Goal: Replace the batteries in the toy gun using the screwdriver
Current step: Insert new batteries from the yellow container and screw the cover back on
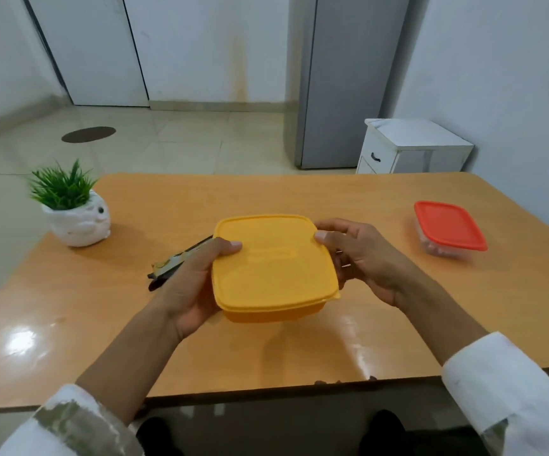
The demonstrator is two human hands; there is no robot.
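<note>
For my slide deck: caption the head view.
Left hand and right hand grip a closed yellow container at the wooden table.

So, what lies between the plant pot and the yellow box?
In the head view, a dark packet lies there, partly hidden by the left hand gripping the yellow box.

A brown table (398,324) fills the near part. At 10 o'clock from its middle sits a green plant (61,187) in a white pot (79,225) with a little face. At 3 o'clock is a clear box (444,251) with a red lid (447,225) on it. Past the table, at 1 o'clock, a grey fridge (342,93) stands with a small white cupboard (411,149) just beside it. At 11 o'clock a round brown mat (88,134) lies on the floor (184,143)
</note>
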